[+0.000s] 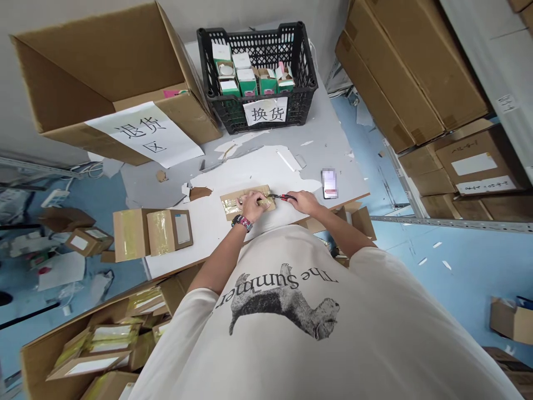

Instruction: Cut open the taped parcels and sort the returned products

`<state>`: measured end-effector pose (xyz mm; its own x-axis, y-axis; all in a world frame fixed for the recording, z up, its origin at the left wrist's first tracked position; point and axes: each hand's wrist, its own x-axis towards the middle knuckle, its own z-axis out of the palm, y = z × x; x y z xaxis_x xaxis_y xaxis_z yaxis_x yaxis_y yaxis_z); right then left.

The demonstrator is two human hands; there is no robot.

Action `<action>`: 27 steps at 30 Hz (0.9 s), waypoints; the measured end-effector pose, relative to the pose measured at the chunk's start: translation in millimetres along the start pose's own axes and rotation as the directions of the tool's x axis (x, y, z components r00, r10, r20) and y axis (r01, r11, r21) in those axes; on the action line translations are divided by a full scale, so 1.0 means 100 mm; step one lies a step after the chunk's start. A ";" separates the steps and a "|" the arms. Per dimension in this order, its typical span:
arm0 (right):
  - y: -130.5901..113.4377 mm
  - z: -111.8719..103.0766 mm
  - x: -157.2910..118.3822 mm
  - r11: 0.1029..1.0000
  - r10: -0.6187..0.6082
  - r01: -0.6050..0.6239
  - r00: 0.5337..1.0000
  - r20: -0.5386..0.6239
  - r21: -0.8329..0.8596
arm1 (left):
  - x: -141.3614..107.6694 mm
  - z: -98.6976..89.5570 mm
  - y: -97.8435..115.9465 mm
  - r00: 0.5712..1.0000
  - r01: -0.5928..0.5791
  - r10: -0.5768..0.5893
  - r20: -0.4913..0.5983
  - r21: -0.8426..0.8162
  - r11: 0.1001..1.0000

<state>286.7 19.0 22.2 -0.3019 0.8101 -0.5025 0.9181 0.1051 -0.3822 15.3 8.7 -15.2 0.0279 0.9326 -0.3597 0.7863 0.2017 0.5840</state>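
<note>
Head view, one entry. Left hand [252,205]: lay over a flat cardboard parcel [230,206] bound with clear tape, at the middle of the table, fingers curled on its surface; whether it truly gripped the parcel or only pinned it could not be told. Right hand [302,203]: closed around a small cutter [285,196] with a red and black handle, its tip at the parcel's right end. Parcel: still whole and still taped, with no opening showing; any cut in the tape was hidden by the fingers.

Also on the table [333,166]: a phone [329,184], its screen blurred, just right of the hands; a taped carton [152,233] left of them; scraps of paper and cardboard.

Upper middle of the frame: a black plastic crate [216,61] holding small green and white boxes, with a paper sign [265,111] on its front. Upper left: a large open carton [95,72] bearing a paper sign. Lower left: a carton of taped parcels [108,339]. Upper right: stacked cartons [412,72].
</note>
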 end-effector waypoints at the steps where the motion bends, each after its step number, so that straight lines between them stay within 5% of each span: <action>1: -0.03 0.01 -0.01 1.000 0.004 -0.004 1.000 0.003 0.000 | -0.01 0.00 0.02 1.000 0.006 -0.006 -0.001 0.005 1.000; 11: -0.08 -0.04 -0.09 1.000 0.017 -0.017 0.999 0.032 0.016 | -0.10 -0.04 0.13 0.999 0.018 -0.019 -0.031 -0.009 1.000; 21: -0.07 0.11 -0.08 0.910 0.020 -0.032 0.999 0.034 0.413 | -0.16 0.07 0.28 0.992 0.056 -0.052 -0.113 0.035 0.998; 27: -0.04 0.16 -0.08 0.897 0.038 -0.061 0.997 0.060 0.438 | -0.18 0.07 0.28 0.995 0.028 -0.030 -0.099 -0.024 0.999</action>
<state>281.2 2.8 16.1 -0.2813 0.7777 -0.5622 0.7295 -0.2072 -0.6518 41.4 -4.3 2.4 -0.0575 0.9512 -0.3033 0.7720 0.2350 0.5906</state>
